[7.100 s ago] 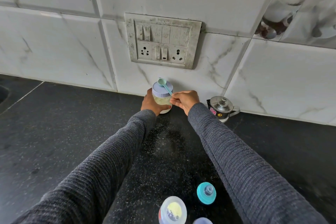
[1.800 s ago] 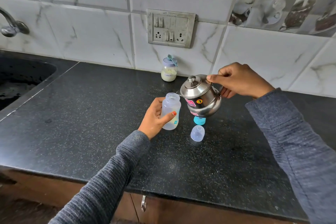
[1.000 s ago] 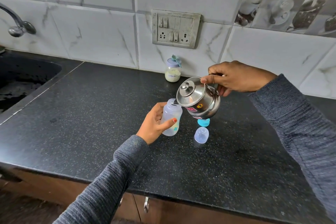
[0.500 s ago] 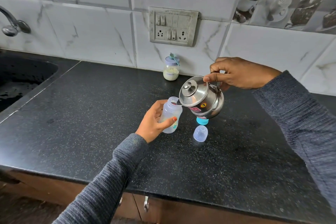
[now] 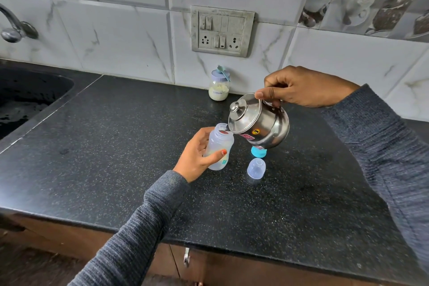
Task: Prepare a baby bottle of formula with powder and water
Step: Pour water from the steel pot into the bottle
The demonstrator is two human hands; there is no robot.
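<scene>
My left hand (image 5: 197,158) grips an open, translucent baby bottle (image 5: 219,146), tilted slightly, with pale powder at its bottom. My right hand (image 5: 299,87) holds a small steel kettle (image 5: 260,121) by its handle, thumb on the lid edge. The kettle is tipped left with its spout at the bottle's mouth. On the black counter (image 5: 116,146) just right of the bottle lie the teal nipple ring (image 5: 258,151), partly hidden under the kettle, and the clear bottle cap (image 5: 256,168). The formula jar (image 5: 219,87) with a lilac lid and a teal scoop stands by the wall.
A sink (image 5: 25,97) and tap (image 5: 14,28) are at the far left. A switch and socket plate (image 5: 221,30) is on the tiled wall above the jar. The counter's front edge runs across the lower part of the view, with cabinet doors below.
The kettle has tipped further, and its spout has come down to the bottle's mouth. My left hand keeps hold of the bottle in about the same place.
</scene>
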